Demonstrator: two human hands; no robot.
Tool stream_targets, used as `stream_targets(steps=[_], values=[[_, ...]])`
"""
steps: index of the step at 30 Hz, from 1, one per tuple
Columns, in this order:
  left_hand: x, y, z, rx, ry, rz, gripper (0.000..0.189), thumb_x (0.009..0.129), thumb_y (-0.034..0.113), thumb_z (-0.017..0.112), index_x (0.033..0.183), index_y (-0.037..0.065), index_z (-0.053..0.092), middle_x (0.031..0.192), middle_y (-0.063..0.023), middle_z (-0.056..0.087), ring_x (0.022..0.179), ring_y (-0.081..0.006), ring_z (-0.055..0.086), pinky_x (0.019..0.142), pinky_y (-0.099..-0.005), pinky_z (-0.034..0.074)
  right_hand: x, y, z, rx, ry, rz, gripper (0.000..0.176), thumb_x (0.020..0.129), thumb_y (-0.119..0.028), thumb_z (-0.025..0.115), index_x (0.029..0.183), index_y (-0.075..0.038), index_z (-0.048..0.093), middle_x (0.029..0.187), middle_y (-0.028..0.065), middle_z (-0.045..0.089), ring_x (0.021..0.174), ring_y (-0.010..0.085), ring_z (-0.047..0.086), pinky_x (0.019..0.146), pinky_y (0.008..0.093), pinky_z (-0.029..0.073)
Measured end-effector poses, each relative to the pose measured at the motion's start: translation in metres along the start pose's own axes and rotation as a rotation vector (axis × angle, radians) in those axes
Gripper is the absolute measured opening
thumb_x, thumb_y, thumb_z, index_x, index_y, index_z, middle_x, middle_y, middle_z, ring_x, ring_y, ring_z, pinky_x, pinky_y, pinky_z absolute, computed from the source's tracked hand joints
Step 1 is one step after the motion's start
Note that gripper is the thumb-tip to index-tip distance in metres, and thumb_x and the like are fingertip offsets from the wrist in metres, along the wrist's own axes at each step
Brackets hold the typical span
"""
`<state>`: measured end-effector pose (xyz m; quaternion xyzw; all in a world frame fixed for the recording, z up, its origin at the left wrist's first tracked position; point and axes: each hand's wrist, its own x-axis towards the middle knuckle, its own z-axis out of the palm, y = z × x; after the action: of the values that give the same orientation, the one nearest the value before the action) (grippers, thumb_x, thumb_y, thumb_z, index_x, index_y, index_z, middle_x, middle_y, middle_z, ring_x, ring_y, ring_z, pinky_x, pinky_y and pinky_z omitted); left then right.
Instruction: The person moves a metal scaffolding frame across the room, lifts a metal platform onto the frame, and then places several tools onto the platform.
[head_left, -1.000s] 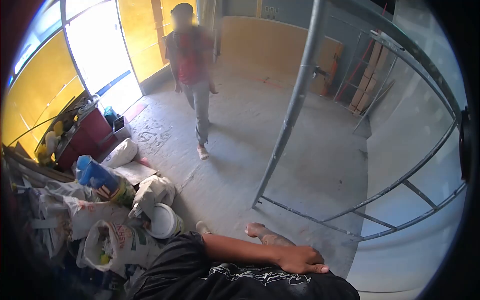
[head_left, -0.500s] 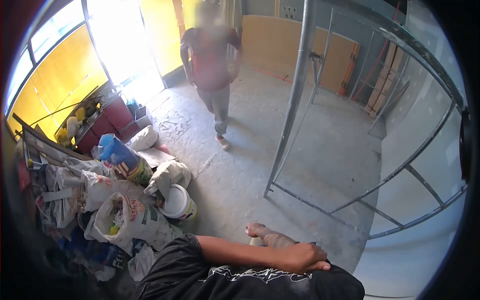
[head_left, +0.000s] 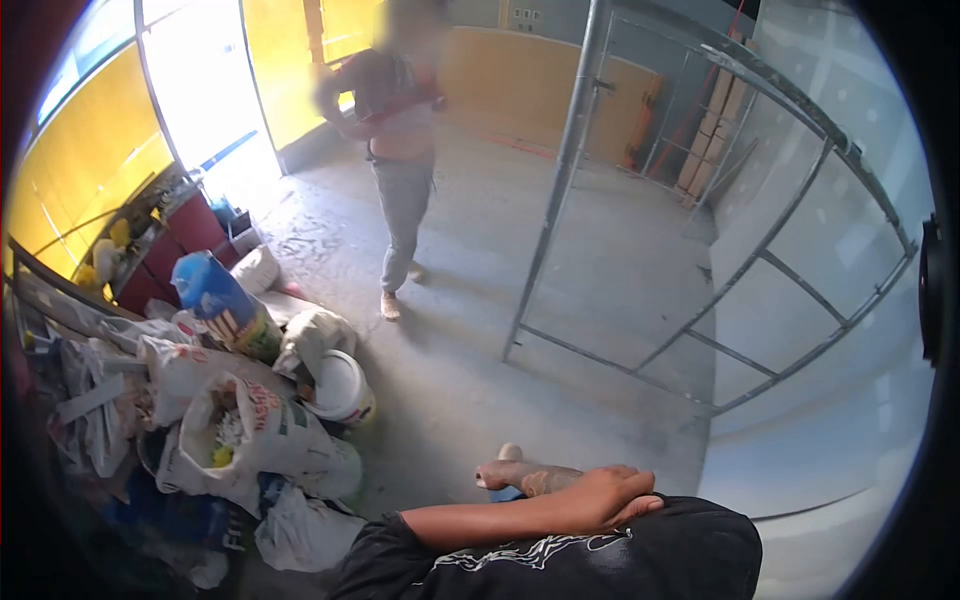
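My arms are crossed in front of my black shirt, which has a white print. My left hand is closed around my right arm near the elbow, its fingers curled over. Beneath the left forearm, my tattooed right forearm points left. At its end is my right hand, small in view, and its fingers do not show clearly. Something blue and a pale rounded shape appear beside that hand, low down; I cannot make out what they are.
Another person stands ahead on the concrete floor. Metal scaffolding rises at right beside a pale wall. At left lie a blue bag, an open white sack and a lidded bucket.
The view has shifted, so the pile and scaffolding sit further left. The other person has stepped nearer, with arms now raised and bent. My arms stay crossed.
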<state>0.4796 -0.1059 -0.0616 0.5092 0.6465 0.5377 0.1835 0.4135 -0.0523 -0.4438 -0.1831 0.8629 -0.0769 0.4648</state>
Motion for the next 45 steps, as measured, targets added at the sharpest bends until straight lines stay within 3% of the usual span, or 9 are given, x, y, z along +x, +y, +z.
stream_targets(steps=[3, 8, 23, 30, 33, 34, 35, 40, 45], values=[[0.001, 0.021, 0.005, 0.039, 0.177, 0.172, 0.035, 0.096, 0.036, 0.047, 0.094, 0.000, 0.050, 0.089, -0.0192, 0.052, 0.090, -0.0373, 0.053, 0.082, -0.0433, 0.042, -0.018, 0.000, 0.006, 0.023, 0.029, 0.014, 0.037, 0.088, -0.034, 0.052, 0.112, -0.008, 0.062, 0.113, 0.0169, 0.063, 0.107, 0.0339, 0.059, 0.091, 0.0465, 0.046], [0.022, 0.006, 0.047, -0.219, -0.332, 0.109, 0.073, 0.093, 0.061, 0.030, 0.126, -0.002, 0.047, 0.114, -0.0218, 0.055, 0.112, -0.0374, 0.050, 0.098, -0.0442, 0.037, -0.049, 0.029, 0.017, 0.111, 0.097, 0.057, 0.037, 0.088, -0.033, 0.052, 0.112, -0.007, 0.062, 0.112, 0.0172, 0.063, 0.106, 0.0340, 0.059, 0.091, 0.0464, 0.046], [0.281, 0.012, 0.337, -0.248, -0.703, 0.188, 0.047, 0.099, 0.045, 0.033, 0.100, -0.001, 0.045, 0.087, -0.0228, 0.051, 0.088, -0.0407, 0.052, 0.079, -0.0472, 0.040, -0.227, 0.360, 0.151, 0.368, 0.467, 0.228, 0.036, 0.088, -0.034, 0.050, 0.105, -0.005, 0.064, 0.106, 0.0193, 0.064, 0.103, 0.0348, 0.060, 0.089, 0.0458, 0.046], [0.391, -0.036, 0.383, -0.182, -0.380, 0.313, 0.041, 0.095, 0.034, 0.050, 0.120, 0.001, 0.049, 0.118, -0.0190, 0.049, 0.115, -0.0340, 0.046, 0.099, -0.0418, 0.037, -0.378, 0.533, 0.213, 0.541, 0.539, 0.191, 0.039, 0.087, -0.036, 0.053, 0.107, -0.005, 0.064, 0.106, 0.0194, 0.064, 0.099, 0.0330, 0.061, 0.083, 0.0412, 0.047], [0.436, -0.096, 0.334, -0.121, -0.150, 0.069, 0.034, 0.095, 0.026, 0.051, 0.121, 0.004, 0.051, 0.124, -0.0169, 0.048, 0.119, -0.0304, 0.046, 0.100, -0.0385, 0.036, -0.487, 0.529, 0.180, 1.072, 1.093, -0.184, 0.036, 0.090, -0.034, 0.051, 0.110, -0.006, 0.063, 0.113, 0.0187, 0.062, 0.107, 0.0331, 0.059, 0.090, 0.0415, 0.046], [0.444, -0.112, 0.321, -0.086, -0.049, 0.024, 0.031, 0.095, 0.023, 0.052, 0.120, 0.005, 0.052, 0.126, -0.0157, 0.047, 0.119, -0.0287, 0.046, 0.099, -0.0376, 0.037, -0.395, 0.621, 0.186, 0.753, 0.609, 0.464, 0.038, 0.085, -0.037, 0.060, 0.105, -0.005, 0.065, 0.094, 0.0157, 0.068, 0.083, 0.0306, 0.063, 0.071, 0.0373, 0.049], [0.455, -0.128, 0.305, -0.069, 0.072, 0.002, 0.030, 0.094, 0.022, 0.055, 0.119, 0.005, 0.053, 0.124, -0.0146, 0.049, 0.116, -0.0283, 0.048, 0.097, -0.0371, 0.039, -0.393, 0.639, 0.165, 0.768, 0.646, 0.456, 0.038, 0.085, -0.037, 0.060, 0.105, -0.005, 0.065, 0.094, 0.0157, 0.068, 0.083, 0.0306, 0.063, 0.071, 0.0373, 0.049], [0.518, -0.191, 0.195, 0.168, 0.687, -0.044, 0.030, 0.085, 0.008, 0.064, 0.113, 0.007, 0.055, 0.115, -0.0094, 0.057, 0.103, -0.0228, 0.055, 0.081, -0.0317, 0.044, -0.502, 0.671, -0.026, 0.681, 1.461, 0.320, 0.027, 0.089, -0.027, 0.058, 0.105, -0.006, 0.063, 0.099, 0.0162, 0.066, 0.086, 0.0386, 0.063, 0.076, 0.0440, 0.051], [0.604, -0.177, 0.106, 0.327, 0.946, 0.134, 0.026, 0.090, 0.013, 0.058, 0.115, 0.005, 0.055, 0.121, -0.0096, 0.053, 0.105, -0.0223, 0.052, 0.082, -0.0305, 0.044, -0.653, 0.674, -0.212, -0.208, 2.093, 0.043, 0.015, 0.084, -0.013, 0.063, 0.097, -0.006, 0.064, 0.093, 0.0125, 0.065, 0.087, 0.0311, 0.063, 0.078, 0.0402, 0.050]])
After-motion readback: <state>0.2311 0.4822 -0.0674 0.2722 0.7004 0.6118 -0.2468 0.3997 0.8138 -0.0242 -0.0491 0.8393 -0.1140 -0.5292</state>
